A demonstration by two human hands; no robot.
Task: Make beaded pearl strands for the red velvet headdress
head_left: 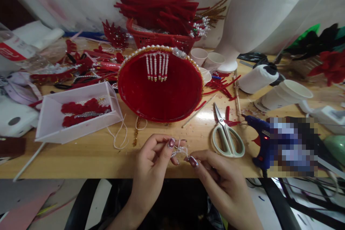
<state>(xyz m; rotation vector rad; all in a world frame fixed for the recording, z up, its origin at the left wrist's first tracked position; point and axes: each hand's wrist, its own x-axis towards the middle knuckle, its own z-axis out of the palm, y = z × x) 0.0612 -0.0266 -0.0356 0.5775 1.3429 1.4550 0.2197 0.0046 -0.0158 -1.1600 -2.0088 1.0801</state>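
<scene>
The light-brown wooden bench is supporting a large, round, red, bowl-shaped piece, whose open face is tilting toward the person. Its upper edge is already carrying a trim of white, round beads, and slim white bead strands with gold tips are hanging in two groups against the red interior; this portion is appearing finished. The beadwork in hand is seemingly awaiting completion, being separate from the red piece. The left hand is pinching a short strand of small white beads, thumb and forefinger pressing together; the right hand is apparently pinching its thin white thread, its other fingers curling partly out of sight.
</scene>
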